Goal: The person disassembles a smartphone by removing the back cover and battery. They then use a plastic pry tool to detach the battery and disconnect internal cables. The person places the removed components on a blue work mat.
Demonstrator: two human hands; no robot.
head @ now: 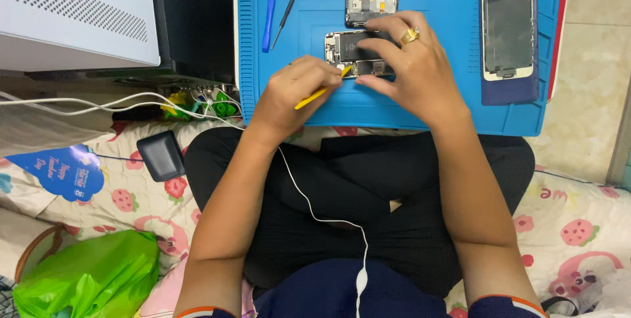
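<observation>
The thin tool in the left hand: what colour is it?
Yellow. The tool, held by the left hand, shows best in the head view.

Seen from above, both bare forearms reach forward over crossed legs. The left hand (292, 91) is curled in a loose fist, fingers pinched closed, knuckles up. The right hand (404, 61) lies just beside it, palm down, fingers bent and spread, thumb tucked inward toward the left hand.

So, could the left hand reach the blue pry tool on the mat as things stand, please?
Probably yes: the blue pry tool lies bare on the mat, up-left of the left hand, with nothing between. That hand holds a yellow tool, though, so it is not free.
</observation>
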